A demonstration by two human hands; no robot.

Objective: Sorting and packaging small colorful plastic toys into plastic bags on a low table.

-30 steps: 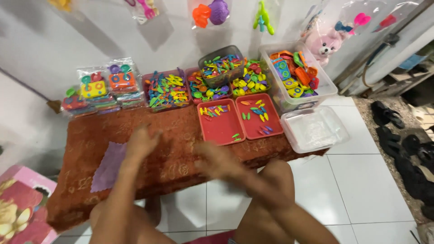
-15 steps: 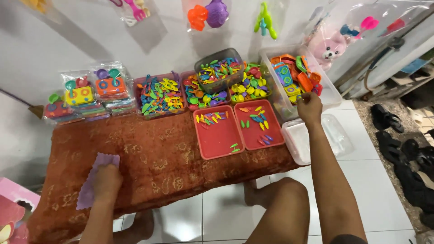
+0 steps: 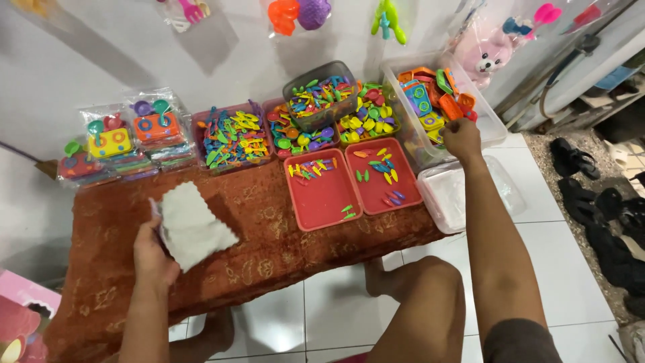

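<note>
On the surface [image 3: 269,222], toward the left near edge: a cloth [image 3: 191,225], under the left hand [image 3: 153,252]. Right of center: two trays [image 3: 321,189] side by side, touching, small pieces inside each. Behind the trays, against the wall: a row of tubs [image 3: 232,138], one smaller box [image 3: 319,94] stacked on top. Far left of that row: packaged toy sets [image 3: 111,138]. Off the right end: a big bin [image 3: 494,124], right hand [image 3: 462,138] over its near rim; before it, a lid [image 3: 450,191]. On the floor, far right: shoes [image 3: 584,175].
</note>
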